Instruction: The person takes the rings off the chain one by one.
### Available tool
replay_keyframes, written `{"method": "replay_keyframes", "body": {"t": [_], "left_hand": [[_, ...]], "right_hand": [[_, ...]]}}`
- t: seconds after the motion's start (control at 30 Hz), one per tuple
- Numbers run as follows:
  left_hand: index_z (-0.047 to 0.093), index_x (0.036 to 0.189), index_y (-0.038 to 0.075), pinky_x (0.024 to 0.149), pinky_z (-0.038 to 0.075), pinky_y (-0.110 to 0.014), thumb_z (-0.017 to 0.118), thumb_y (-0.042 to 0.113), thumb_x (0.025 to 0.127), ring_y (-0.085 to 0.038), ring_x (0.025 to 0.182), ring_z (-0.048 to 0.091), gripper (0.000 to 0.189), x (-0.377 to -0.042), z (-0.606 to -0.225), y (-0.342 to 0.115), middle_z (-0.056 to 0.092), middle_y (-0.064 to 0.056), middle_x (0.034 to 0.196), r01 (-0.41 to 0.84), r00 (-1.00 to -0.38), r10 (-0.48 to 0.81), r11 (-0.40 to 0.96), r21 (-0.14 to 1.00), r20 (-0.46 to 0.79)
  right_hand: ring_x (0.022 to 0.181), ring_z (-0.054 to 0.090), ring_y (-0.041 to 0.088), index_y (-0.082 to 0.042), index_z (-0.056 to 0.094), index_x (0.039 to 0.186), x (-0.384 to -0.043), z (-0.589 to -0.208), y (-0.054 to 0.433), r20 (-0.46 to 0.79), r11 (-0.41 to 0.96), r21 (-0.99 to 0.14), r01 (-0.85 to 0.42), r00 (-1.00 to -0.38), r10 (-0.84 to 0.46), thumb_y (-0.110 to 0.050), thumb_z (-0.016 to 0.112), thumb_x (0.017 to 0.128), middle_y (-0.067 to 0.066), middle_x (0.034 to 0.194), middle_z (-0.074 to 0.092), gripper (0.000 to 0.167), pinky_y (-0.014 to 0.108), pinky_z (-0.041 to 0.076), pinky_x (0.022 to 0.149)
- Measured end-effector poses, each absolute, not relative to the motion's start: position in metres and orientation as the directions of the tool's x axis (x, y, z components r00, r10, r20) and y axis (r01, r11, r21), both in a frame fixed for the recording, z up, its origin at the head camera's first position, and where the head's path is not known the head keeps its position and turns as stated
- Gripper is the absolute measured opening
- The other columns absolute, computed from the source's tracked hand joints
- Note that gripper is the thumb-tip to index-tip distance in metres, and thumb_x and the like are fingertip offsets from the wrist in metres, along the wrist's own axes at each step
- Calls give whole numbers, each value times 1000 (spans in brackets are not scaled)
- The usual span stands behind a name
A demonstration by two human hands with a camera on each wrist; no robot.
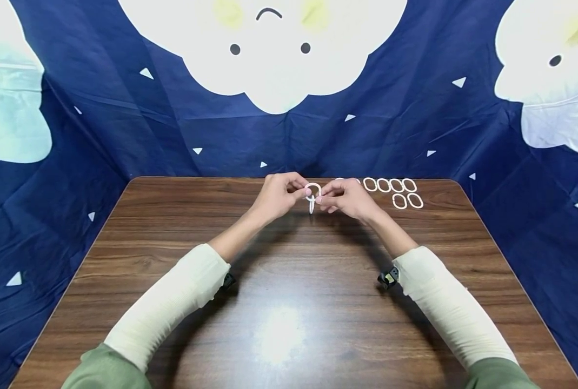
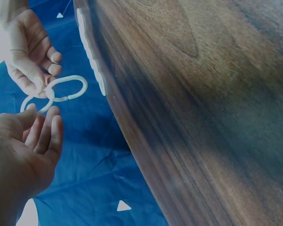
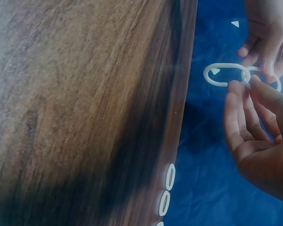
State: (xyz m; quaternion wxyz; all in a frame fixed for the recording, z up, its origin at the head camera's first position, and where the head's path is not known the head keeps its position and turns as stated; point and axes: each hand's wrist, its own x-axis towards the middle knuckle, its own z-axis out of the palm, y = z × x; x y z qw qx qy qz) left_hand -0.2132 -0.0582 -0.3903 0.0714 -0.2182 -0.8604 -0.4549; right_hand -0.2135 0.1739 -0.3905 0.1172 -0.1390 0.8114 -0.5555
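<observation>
Above the far edge of the table, both hands pinch one white oval plastic link (image 1: pixel 312 184) between thumbs and fingertips. The left hand (image 1: pixel 275 198) grips its left side, and the right hand (image 1: pixel 351 199) grips low on its right side. A second white link (image 1: pixel 311 207) hangs from the first, threaded through it. The left wrist view shows a small gap in the hanging link (image 2: pixel 76 76). Fingertips cover parts of the held link, so whether its own gap is closed cannot be told.
Several more white links (image 1: pixel 407 201) lie in two rows at the table's back right, some partly behind the right hand. The brown wood-grain table (image 1: pixel 289 254) meets a blue cloth (image 1: pixel 289 135) with white cloud prints at its back and sides.
</observation>
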Motion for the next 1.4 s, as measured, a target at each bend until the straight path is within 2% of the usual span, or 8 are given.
{"method": "replay_keyframes", "body": {"t": [0.13,0.3,0.5,0.63,0.83,1.07,1.27,1.4], "left_hand": [[84,109,4,88,65,-41,87,14,101,-24,92,82,13,-213,-391,-60,87,-11,101,435,-896,315,491,755,311],[84,109,4,88,65,-40,87,16,101,-24,93,82,15,-212,-392,-62,87,-10,102,431,-899,316,500,752,305],[84,108,4,86,64,-38,88,17,100,-23,91,82,15,-212,-393,-64,87,-10,101,432,-899,307,501,750,313],[84,107,4,85,64,-37,88,17,100,-24,90,81,15,-210,-393,-66,87,-11,100,428,-901,304,503,751,309],[86,104,9,79,59,-29,89,17,100,-17,84,76,10,-207,-400,-67,86,-7,95,399,-915,279,507,764,293],[87,102,10,78,60,-29,92,28,97,-16,83,78,20,-201,-408,-63,87,-5,94,373,-925,272,523,766,264],[88,101,12,81,62,-30,95,31,94,-13,84,80,21,-199,-416,-58,88,-1,94,340,-936,271,538,771,224],[88,100,12,80,60,-29,93,29,95,-11,83,78,18,-199,-418,-56,87,0,93,339,-936,273,541,770,220]], "right_hand": [[80,81,12,14,73,116,-215,-393,174,-39,303,-950,-73,-936,-351,4,79,102,19,100,84,18,42,71,82],[82,82,15,14,73,116,-215,-396,173,-49,278,-959,-55,-934,-354,5,78,102,18,100,84,17,42,71,84],[83,83,18,14,74,116,-213,-393,172,-42,280,-958,-61,-936,-349,6,77,102,27,104,83,16,47,71,88],[85,84,21,15,74,115,-213,-390,172,-27,280,-957,-76,-936,-350,5,78,102,26,103,84,17,46,71,86],[80,81,13,17,73,116,-216,-390,172,-13,273,-958,-92,-933,-359,7,76,103,37,110,81,17,48,70,88],[79,80,11,17,72,116,-217,-389,171,-25,262,-962,-71,-938,-347,13,73,101,19,100,84,16,53,69,91],[81,81,12,16,74,118,-215,-387,170,-26,258,-964,-69,-937,-348,7,75,103,20,101,85,18,51,70,92],[81,82,13,15,75,117,-215,-386,169,-30,245,-968,-60,-938,-346,5,76,103,18,100,85,17,52,69,92]]}}
